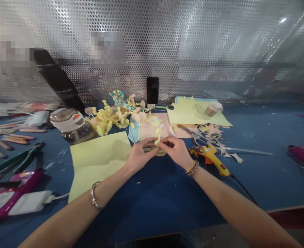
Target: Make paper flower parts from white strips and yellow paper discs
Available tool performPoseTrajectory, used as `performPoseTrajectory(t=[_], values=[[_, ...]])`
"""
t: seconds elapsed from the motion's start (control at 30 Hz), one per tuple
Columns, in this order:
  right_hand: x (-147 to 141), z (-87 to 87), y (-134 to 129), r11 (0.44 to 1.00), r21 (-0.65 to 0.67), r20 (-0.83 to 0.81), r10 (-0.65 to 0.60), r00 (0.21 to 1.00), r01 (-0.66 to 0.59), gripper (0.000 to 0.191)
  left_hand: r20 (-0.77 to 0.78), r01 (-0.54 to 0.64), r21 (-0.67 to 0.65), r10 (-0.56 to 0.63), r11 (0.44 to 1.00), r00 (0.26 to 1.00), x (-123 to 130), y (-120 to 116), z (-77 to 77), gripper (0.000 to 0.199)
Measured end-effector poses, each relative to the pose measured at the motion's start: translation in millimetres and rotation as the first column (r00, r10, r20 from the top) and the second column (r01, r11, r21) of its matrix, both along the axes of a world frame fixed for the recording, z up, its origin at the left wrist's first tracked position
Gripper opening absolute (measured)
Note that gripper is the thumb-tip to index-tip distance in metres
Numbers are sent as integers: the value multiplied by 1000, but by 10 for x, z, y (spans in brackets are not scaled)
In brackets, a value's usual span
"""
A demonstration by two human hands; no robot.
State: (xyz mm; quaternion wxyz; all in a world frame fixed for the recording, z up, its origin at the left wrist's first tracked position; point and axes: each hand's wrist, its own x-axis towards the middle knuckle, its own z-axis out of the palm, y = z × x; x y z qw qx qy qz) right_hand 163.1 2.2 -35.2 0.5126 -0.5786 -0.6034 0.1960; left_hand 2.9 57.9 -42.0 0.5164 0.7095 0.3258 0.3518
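Near the middle of the blue table, my left hand point(141, 154) and my right hand point(176, 148) meet with their fingertips close together. Both are closed on a small yellow paper piece point(157, 137) that sticks up between them. Part of a rounded yellow piece shows just below the fingers. Behind the hands lie peach and light blue paper sheets point(152, 127). A large yellow-green sheet point(97, 160) lies left of my left hand, partly under the forearm. Right of my right hand is a yellow glue gun point(214, 159) with a black cord.
Yellow and blue paper flowers point(110, 117) and a lidded jar point(73, 125) stand at the back left. Pliers point(28, 158) and a purple power strip point(15, 193) lie left. Scissors point(197, 135), paper scraps point(211, 132) and a tape roll point(214, 108) are right. A phone point(152, 90) stands behind.
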Motion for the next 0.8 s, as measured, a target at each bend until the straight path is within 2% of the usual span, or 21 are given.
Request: performPoseTrajectory(t=[0.2,0.43,0.6,0.8], values=[[-7,16,-9,999,-23,-35,26,999,-27,11,1,-59,-82,59,995,998,-3,-5,19,42],[-23,20,-38,999,-16,-55,-28,998,27,22,-15,-27,-16,27,1000,1000,15,-40,52,37],[-37,8,-49,999,41,5,-19,1000,19,14,-8,-17,-22,16,1000,1000,17,-39,23,44],[-31,18,-41,998,61,37,-4,999,2,9,4,-22,-26,22,999,1000,19,-35,3,42]])
